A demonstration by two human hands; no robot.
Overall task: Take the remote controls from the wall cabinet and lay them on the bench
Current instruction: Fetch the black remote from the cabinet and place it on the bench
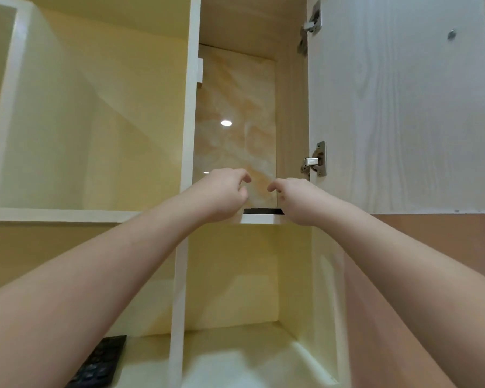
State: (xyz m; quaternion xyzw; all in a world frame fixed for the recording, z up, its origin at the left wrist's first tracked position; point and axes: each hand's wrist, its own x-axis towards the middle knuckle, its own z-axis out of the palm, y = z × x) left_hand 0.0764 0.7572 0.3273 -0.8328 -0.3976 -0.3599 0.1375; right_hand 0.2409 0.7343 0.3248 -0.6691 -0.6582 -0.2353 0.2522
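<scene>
I look up into an open wall cabinet (237,107). A black remote control (262,211) lies flat on the cabinet's shelf (259,219), and only its thin front edge shows between my hands. My left hand (226,193) is raised over the shelf's left part with loosely curled fingers, holding nothing I can see. My right hand (296,198) hovers at the right end of that remote, fingers loosely curled, empty. A second black remote (100,365) with several buttons lies on the bench (235,359) at the lower left, partly behind my left forearm.
The cabinet door (403,107) stands open to the right on two metal hinges (315,159). A white divider (185,191) splits the open niches. The marble-look back wall reflects a ceiling light.
</scene>
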